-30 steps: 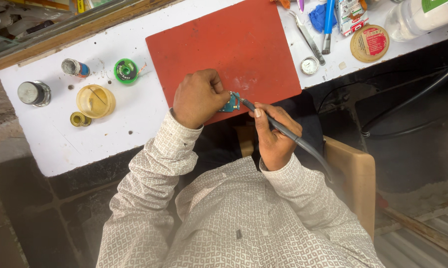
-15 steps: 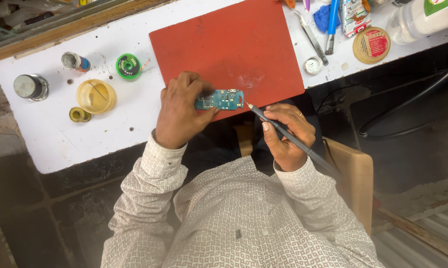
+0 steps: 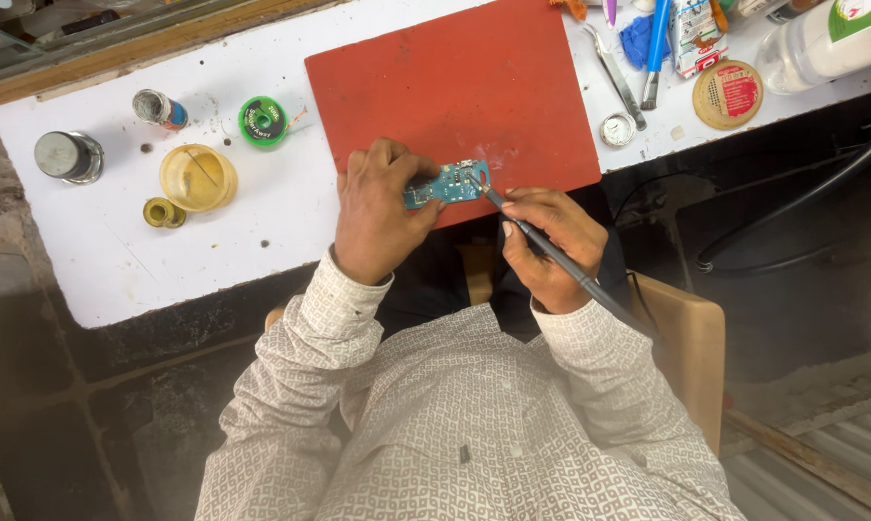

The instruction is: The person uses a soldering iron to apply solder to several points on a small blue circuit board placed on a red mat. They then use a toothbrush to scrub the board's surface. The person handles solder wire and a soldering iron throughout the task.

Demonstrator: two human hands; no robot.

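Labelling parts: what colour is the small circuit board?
Teal-blue circuit board, pinched in the left hand; head view.

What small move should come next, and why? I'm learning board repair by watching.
Probably steady the tool tip on the spot it meets: the left hand pins the small blue circuit board on the red mat, and the right hand grips the dark pen-like tool at the board's right end.

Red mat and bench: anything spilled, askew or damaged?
Mostly in order. The red mat has a pale smudge beside the small blue circuit board, and dark specks dot the white benchtop near the yellow tub. The mat sits slightly skewed.
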